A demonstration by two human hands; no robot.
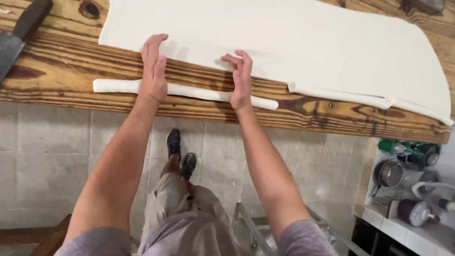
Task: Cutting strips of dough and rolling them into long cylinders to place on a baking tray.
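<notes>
- Knife w/ dark handle and grey steel blade (16, 35) lies at far left, approx 10 o'clock from the hands, on the brown wooden plank worktop (57, 71), well apart from the dough.
- Left hand (154, 71): fingers flat, stretched out and together, gripping nothing; heel of palm presses on the long thin white dough rope (199, 92), fingertips pointing to 12 o'clock and reaching the edge of the big sheet.
- Dough rope runs 9-to-3 o'clock along the near edge of the worktop, under both palms, ends sticking out either side.
- Right hand (241, 80): fingers also open, slightly curled, palm on the rope near its right end; no grip.
- Large flat white dough sheet (284, 38) covers the worktop at 12 o'clock; its near-right edge is rolled up into a thin lip (341, 95).
- Metal pots and utensils on a drying rack (403, 175) sit at approx 4 o'clock, below the worktop.
</notes>
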